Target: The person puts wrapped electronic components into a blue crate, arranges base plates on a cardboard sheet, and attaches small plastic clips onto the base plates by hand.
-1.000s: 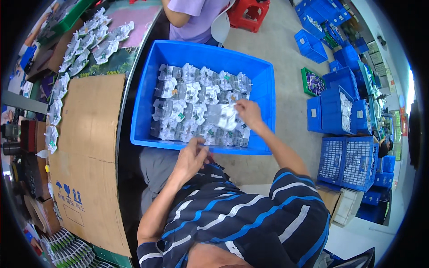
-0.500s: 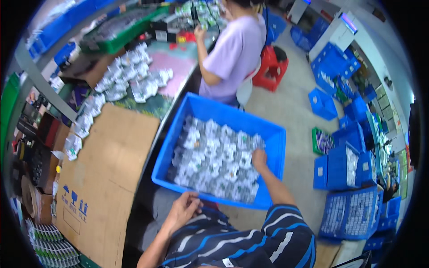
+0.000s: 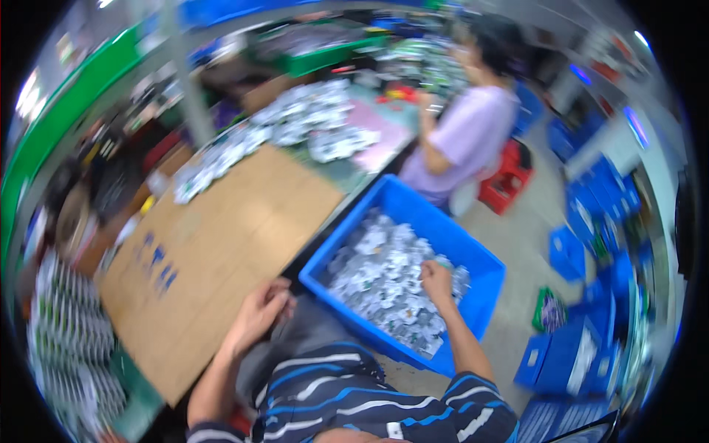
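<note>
A blue plastic bin point(image 3: 476, 255) is tilted close in front of me, filled with rows of small white-and-grey pieces point(image 3: 384, 273), blurred so that I cannot tell their kind. My right hand point(image 3: 436, 283) reaches into the bin over these pieces. Its fingers are pinched together, and what is between them is hidden. Left of the bin, my left hand point(image 3: 266, 308) hovers near the edge of a flat cardboard sheet point(image 3: 236, 236). The fingers of that hand are loosely bent and apart, with nothing seen in them.
More white pieces point(image 3: 310, 114) lie heaped along the bench beyond the cardboard. A person in a lilac shirt point(image 3: 476, 129) sits past the bin, near a red stool point(image 3: 506, 177). Stacked reels or trays point(image 3: 70, 340) stand at the left; blue crates point(image 3: 569, 354) line the right.
The view has swung left, so the bench and bin appear farther right. My left hand has moved from the bin's near edge toward the cardboard. My right hand remains inside the bin.
</note>
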A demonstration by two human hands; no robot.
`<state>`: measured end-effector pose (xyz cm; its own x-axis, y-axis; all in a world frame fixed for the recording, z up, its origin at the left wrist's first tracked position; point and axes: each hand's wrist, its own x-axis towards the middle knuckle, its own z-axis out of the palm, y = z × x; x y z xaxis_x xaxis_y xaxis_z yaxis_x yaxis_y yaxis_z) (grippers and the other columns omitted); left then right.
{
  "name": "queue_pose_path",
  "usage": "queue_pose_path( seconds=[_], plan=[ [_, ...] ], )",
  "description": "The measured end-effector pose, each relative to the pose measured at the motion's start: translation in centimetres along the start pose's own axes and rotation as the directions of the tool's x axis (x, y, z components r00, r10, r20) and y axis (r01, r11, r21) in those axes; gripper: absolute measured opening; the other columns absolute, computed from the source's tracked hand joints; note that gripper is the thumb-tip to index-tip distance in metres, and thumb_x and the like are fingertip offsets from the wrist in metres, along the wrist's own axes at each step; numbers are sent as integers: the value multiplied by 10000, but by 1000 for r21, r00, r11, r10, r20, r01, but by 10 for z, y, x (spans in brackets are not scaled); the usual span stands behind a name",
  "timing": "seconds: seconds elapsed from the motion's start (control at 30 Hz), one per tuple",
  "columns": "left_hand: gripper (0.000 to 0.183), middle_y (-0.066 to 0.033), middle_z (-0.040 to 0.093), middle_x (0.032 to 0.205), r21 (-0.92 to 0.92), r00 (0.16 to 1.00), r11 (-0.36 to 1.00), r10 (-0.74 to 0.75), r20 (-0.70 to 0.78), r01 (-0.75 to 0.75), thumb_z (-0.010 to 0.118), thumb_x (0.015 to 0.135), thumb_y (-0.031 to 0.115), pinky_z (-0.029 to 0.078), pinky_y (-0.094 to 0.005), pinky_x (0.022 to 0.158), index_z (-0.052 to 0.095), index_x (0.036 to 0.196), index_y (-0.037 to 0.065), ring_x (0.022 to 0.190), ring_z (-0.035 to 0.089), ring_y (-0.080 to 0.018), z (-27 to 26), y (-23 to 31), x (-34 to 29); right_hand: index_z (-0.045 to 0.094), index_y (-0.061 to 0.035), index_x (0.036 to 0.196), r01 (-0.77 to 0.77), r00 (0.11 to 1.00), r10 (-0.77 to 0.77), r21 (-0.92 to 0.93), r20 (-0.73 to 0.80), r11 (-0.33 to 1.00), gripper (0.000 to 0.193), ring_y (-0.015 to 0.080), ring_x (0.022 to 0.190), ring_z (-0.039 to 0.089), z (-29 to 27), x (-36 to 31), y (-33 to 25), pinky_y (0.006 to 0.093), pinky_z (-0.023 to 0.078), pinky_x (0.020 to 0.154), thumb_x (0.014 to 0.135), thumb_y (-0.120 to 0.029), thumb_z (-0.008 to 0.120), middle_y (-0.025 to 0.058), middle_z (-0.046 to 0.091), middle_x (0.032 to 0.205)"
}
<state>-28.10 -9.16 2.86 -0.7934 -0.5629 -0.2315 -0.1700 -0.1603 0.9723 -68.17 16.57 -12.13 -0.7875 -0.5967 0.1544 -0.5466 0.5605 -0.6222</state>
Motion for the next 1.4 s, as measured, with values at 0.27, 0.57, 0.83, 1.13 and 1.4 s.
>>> queue_pose_path(
  seconds=[0.27, 0.57, 0.83, 1.13, 1.4],
  plan=[
    [361, -104, 664, 913, -10, 931, 999, 44, -363, -51, 531, 1034, 187, 517, -259, 569, 463, 1319, -24, 704, 660, -142, -123, -3, 19, 687, 3, 908, 33, 922, -199, 443, 333, 896, 265, 116, 549, 630, 44, 39, -263, 280, 479, 502, 992, -245, 644, 65, 684, 666],
    [502, -96, 634, 820, -35, 731, 999, -12, -682, -17, 524, 1039, 279, 457, -273, 397, 344, 1403, -17, 547, 635, -162, -220, 12, 137, 640, -13, 1184, 333, 863, -469, 484, 189, 809, 410, 277, 942, 697, 207, 153, -406, 409, 531, 821, 973, -363, 613, 164, 720, 993],
    [368, -114, 633, 740, -14, 785, 1000, -16, -620, 10, 472, 1032, 151, 436, -275, 347, 415, 1317, -75, 472, 618, -171, -252, 1, 153, 577, -47, 1184, 475, 856, -502, 195, 123, 858, 399, 433, 969, 658, 246, 145, -468, 521, 537, 802, 924, -338, 662, 239, 657, 1078],
    [324, -112, 639, 756, -65, 752, 998, -55, -657, 16, 450, 1028, 103, 451, -263, 366, 424, 1291, -85, 477, 620, -167, -246, 0, 81, 616, -4, 1004, 784, 620, -784, 8, 36, 621, 248, 361, 940, 645, 280, 134, -478, 482, 562, 730, 891, -218, 665, 197, 586, 1020],
    [299, -121, 654, 740, -135, 713, 991, -108, -692, 19, 448, 1018, 117, 503, -300, 396, 436, 1270, -43, 513, 653, -191, -238, -30, 32, 612, -14, 903, 928, 347, -937, -133, -36, 349, 127, 343, 882, 627, 298, 133, -457, 441, 532, 719, 782, -31, 575, 181, 604, 950]
  ],
)
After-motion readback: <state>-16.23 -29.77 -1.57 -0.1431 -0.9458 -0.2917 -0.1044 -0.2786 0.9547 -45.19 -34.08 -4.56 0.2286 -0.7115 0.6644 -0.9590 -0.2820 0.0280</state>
